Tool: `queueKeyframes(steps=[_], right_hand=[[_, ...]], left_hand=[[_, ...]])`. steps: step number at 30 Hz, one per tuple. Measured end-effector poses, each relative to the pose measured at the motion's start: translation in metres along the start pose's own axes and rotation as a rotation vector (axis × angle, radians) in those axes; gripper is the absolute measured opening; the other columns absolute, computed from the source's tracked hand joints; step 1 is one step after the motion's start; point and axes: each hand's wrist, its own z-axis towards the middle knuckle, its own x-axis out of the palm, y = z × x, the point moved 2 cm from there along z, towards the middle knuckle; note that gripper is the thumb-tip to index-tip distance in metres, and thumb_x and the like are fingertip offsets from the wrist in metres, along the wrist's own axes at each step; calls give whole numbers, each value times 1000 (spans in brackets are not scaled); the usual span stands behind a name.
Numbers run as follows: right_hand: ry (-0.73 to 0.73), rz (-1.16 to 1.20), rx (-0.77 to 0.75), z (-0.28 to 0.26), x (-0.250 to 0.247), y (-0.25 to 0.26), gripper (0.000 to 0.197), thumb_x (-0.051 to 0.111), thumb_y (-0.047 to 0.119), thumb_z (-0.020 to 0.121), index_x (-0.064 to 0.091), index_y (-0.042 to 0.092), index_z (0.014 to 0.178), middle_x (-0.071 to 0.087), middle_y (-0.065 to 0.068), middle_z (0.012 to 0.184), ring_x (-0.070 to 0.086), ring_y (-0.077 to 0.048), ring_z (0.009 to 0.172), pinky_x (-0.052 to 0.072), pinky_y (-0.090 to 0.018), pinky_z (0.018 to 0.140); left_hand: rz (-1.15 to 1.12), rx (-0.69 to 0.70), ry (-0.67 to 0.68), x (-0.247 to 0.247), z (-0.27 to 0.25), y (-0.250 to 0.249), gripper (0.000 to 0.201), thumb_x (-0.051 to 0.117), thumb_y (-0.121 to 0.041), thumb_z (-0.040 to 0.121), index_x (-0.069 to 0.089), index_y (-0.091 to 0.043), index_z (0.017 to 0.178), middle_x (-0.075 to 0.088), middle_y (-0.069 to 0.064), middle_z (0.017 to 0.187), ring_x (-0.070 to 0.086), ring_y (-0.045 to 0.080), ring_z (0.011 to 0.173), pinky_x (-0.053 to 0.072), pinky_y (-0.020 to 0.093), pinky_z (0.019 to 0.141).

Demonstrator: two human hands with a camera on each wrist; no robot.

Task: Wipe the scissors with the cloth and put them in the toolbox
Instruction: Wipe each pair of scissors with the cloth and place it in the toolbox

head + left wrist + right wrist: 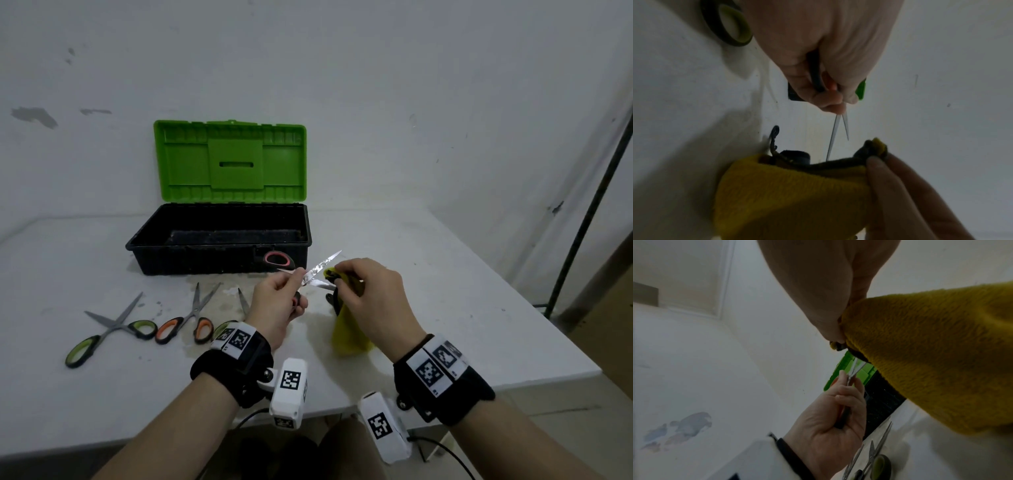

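My left hand (pixel 297 292) grips the red-and-black handle of a pair of scissors (pixel 322 270) above the table, in front of the toolbox. The blades (pixel 838 129) are spread apart and point up and right. My right hand (pixel 339 280) pinches a yellow cloth (pixel 349 330) around the lower blade, and the rest of the cloth (pixel 931 353) hangs down to the table. The toolbox (pixel 219 263) stands open behind, a black base with its green lid (pixel 229 161) raised. A red handle loop (pixel 277 259) shows at its front right.
On the white table (pixel 445 308), left of my hands, lie green-handled scissors (pixel 113 325) and orange-handled scissors (pixel 191 318). A third pair (pixel 243 299) is partly hidden by my left wrist. A dark object (pixel 334 301) sits behind the cloth. The table edge runs near my forearms.
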Motion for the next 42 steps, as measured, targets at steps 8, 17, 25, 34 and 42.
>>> queueKeyframes(steps=[8,17,25,34,42], right_hand=[[37,-59,-34,3,26,-7,12,66,11,88,75,15,95,66,-2,86,61,-16,80,50,-28,74],[-122,-85,84,23,-9,-28,14,67,12,87,76,16,97,69,-1,85,61,-15,80,37,-5,70],[20,-105,-39,4,19,-12,15,63,10,90,75,13,97,66,-4,88,61,-19,80,50,-32,74],[-91,-79,6,15,-1,-15,14,66,12,88,76,17,96,66,1,81,59,-13,75,40,-11,68],[-9,-82,5,10,20,-19,14,62,12,90,76,13,94,65,-4,85,62,-19,78,50,-30,72]], left_hand=[[67,61,67,13,-9,3,21,61,-20,97,67,-1,92,60,0,60,53,10,49,42,20,45],[42,63,45,7,-6,4,23,67,-21,93,70,1,94,57,3,54,52,12,50,42,20,45],[34,57,86,17,-10,3,19,64,-19,95,66,-3,87,56,-2,54,52,11,48,40,20,43],[7,30,29,9,-9,0,22,62,-20,96,69,1,99,56,3,61,53,8,48,41,18,44],[14,35,74,17,-13,0,20,60,-17,98,68,2,100,61,-3,65,52,10,49,39,19,42]])
